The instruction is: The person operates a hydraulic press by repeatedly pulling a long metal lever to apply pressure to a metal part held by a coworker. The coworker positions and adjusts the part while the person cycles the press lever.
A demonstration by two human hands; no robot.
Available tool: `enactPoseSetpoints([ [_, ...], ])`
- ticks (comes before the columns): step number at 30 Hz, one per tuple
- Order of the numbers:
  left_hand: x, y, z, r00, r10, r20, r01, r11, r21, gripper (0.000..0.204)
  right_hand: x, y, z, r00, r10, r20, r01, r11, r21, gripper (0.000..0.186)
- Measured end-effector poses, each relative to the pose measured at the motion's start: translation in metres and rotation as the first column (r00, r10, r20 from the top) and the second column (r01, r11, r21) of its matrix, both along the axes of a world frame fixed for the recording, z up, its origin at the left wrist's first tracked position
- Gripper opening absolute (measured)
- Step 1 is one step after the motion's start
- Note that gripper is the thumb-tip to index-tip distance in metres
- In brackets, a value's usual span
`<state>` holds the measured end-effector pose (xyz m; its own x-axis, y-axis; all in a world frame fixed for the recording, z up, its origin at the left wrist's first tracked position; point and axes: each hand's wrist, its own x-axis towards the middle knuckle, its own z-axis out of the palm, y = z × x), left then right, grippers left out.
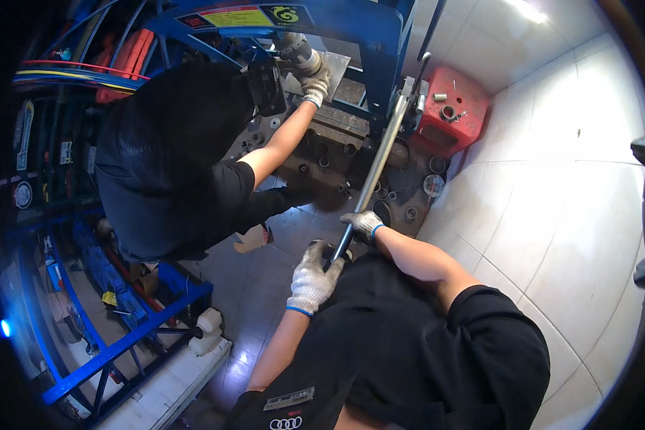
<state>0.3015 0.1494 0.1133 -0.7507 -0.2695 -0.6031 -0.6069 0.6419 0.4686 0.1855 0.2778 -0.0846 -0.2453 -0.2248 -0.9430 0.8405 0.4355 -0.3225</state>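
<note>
A long metal pipe (377,163) slants down from a jointed lever fitting (410,93) on the side of a blue shop press (351,29). My right hand (363,223), in a white knit work glove with a blue cuff, is wrapped round the pipe toward its near end. Lower down, my left hand (313,278), gloved the same way, has its thumb and fingers closed about the pipe's near end. At the press, a co-worker's gloved hand (317,80) rests against a ribbed metal cylinder (297,54), beside a flat metal plate (337,70).
The co-worker (179,158), in black, leans in on the left. A red plastic stool (453,107) with small metal parts stands by the white tiled wall (537,179). Several rings and sleeves lie on the floor under the press. A blue metal rack (122,351) stands lower left.
</note>
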Motion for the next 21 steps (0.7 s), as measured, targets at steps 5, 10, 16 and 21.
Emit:
enactPoseSetpoints([
  [5,0.024,-0.037,-0.005,0.950,0.164,-0.264,-0.143,0.985,0.100,0.052,-0.010,0.001,0.080,0.991,-0.131,-0.010,0.128,0.981,-0.144,0.034],
  [10,0.039,-0.075,-0.008,0.646,0.721,-0.251,-0.404,0.602,0.689,0.055,-0.033,0.011,0.177,0.862,-0.451,0.231,0.504,0.724,-0.471,0.033],
  [16,0.042,-0.073,-0.008,0.670,0.723,-0.170,-0.425,0.561,0.710,0.056,-0.059,0.027,0.249,0.643,-0.531,0.553,0.697,0.105,-0.710,0.038],
  [21,0.045,-0.053,0.001,0.770,0.622,-0.145,-0.421,0.665,0.617,0.057,-0.043,0.007,0.235,0.864,-0.445,0.237,0.502,0.717,-0.484,0.027],
])
